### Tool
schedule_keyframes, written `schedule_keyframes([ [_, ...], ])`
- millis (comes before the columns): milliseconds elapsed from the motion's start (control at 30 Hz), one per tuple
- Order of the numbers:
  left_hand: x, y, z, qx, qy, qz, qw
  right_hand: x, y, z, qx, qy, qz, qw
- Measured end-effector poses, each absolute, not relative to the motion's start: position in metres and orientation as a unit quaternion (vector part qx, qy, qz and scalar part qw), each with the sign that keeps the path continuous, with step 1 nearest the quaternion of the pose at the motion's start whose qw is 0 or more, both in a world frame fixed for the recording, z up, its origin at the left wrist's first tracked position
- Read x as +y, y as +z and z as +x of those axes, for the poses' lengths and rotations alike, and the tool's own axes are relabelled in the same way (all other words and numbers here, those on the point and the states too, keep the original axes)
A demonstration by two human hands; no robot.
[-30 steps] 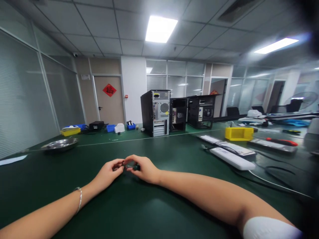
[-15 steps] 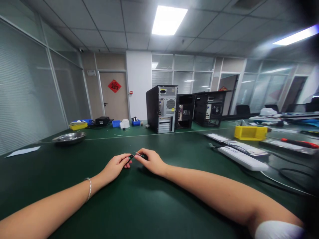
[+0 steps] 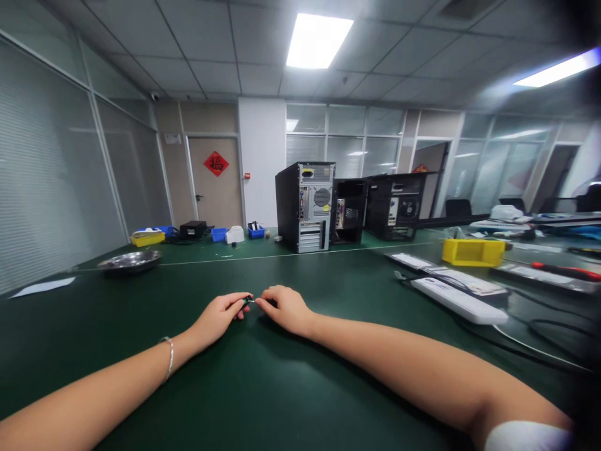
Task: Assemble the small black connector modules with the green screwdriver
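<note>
Both of my arms stretch out over a dark green table (image 3: 263, 388). My left hand (image 3: 218, 316), with a thin bracelet on its wrist, pinches a small black part (image 3: 246, 301) at its fingertips. My right hand (image 3: 285, 308) meets it from the right, fingers curled and pinched on a thin metal pin or small tool that points into the black part. The two hands rest on the table surface, fingertips almost touching. What exactly the small items are is too small to tell.
Three black computer towers (image 3: 305, 207) stand at the back. A metal bowl (image 3: 130, 260) lies back left, with blue and yellow bins (image 3: 148, 237) behind it. On the right lie white power strips (image 3: 457, 299), cables, a yellow bin (image 3: 472, 251) and a red-handled screwdriver (image 3: 566, 270).
The hands drew slightly apart half a second ago, showing the black part and thin pin, and have now come together again, lower on the table. The camera shifted a little.
</note>
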State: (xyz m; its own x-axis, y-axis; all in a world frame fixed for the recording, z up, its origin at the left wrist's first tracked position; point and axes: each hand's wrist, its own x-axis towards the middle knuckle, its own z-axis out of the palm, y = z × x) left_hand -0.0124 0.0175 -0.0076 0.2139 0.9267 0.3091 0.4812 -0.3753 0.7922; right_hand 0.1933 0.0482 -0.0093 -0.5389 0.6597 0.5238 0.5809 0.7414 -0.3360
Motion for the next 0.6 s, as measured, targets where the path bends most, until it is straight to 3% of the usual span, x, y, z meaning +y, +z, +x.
schedule_keyframes([
  [167, 0.018, -0.008, -0.014, 0.489, 0.382, 0.741, 0.257, 0.051, -0.011, 0.193, -0.862, 0.1, -0.34, 0.361],
  [300, 0.015, -0.004, -0.012, 0.505, 0.374, 0.733, 0.261, 0.058, 0.009, 0.198, -0.693, 0.245, -0.321, 0.597],
  [367, 0.013, -0.003, -0.01, 0.507, 0.371, 0.731, 0.266, 0.059, 0.019, 0.201, -0.619, 0.294, -0.298, 0.664],
  [467, 0.012, -0.002, -0.008, 0.506, 0.373, 0.727, 0.277, 0.057, 0.018, 0.2, -0.661, 0.316, -0.245, 0.635],
  [600, 0.01, 0.001, -0.005, 0.496, 0.389, 0.713, 0.306, 0.054, -0.002, 0.193, -0.767, 0.266, -0.268, 0.519],
])
